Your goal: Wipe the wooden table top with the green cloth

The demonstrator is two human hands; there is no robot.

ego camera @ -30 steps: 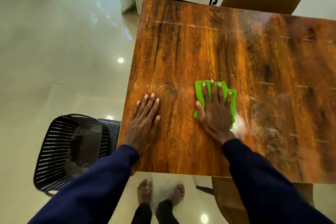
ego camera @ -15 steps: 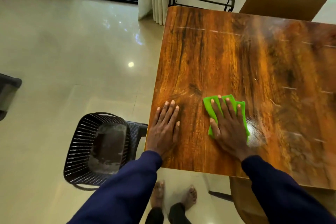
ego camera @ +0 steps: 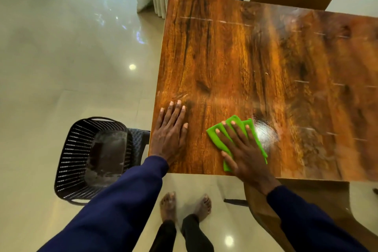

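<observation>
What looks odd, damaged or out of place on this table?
Nothing is spilled or askew. The table shows pale broken streaks across its grain, whether scratches or residue is unclear. The right hand presses the cloth flat.

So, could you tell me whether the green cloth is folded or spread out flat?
Folded. The green cloth shows layered edges fanning out beneath the right hand, which presses it flat on the wooden table top.

Sleeves (ego camera: 122,200): dark navy, long, plain cloth, cuffs ending at the wrists on both arms. Trousers (ego camera: 180,235): black, narrow at the ankle. Feet (ego camera: 168,204): bare. Hands (ego camera: 170,133): bare, ungloved, no rings seen.
</observation>
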